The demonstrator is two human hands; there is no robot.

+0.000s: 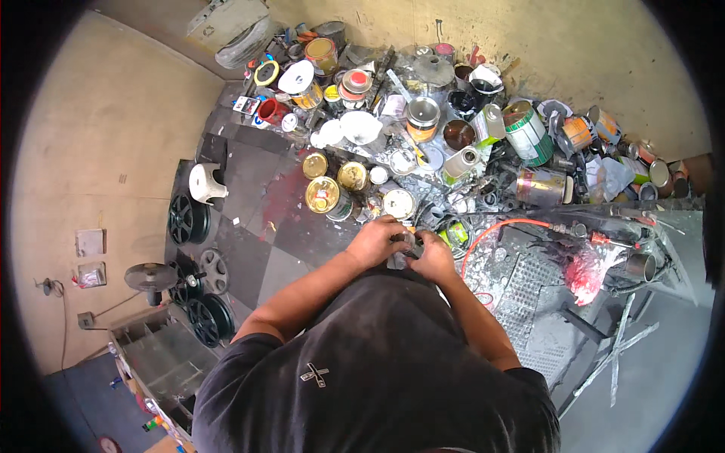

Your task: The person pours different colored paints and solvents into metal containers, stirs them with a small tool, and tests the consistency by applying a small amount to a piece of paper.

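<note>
My left hand [375, 240] and my right hand [436, 255] meet in front of my chest, both closed around a small grey object [402, 247] held between them. What the object is stays too small and covered to tell. Just beyond my hands stand several paint tins, the nearest a gold-lidded tin [323, 195] and a pale-lidded tin [399, 203]. My forearms come up from my dark shirt at the lower middle.
Many paint cans, lids and cups crowd the floor ahead. An orange hose [498, 224] curves to the right over a perforated metal stand [529, 287]. A white stool [207, 182] and black wheel rims [189, 220] lie to the left.
</note>
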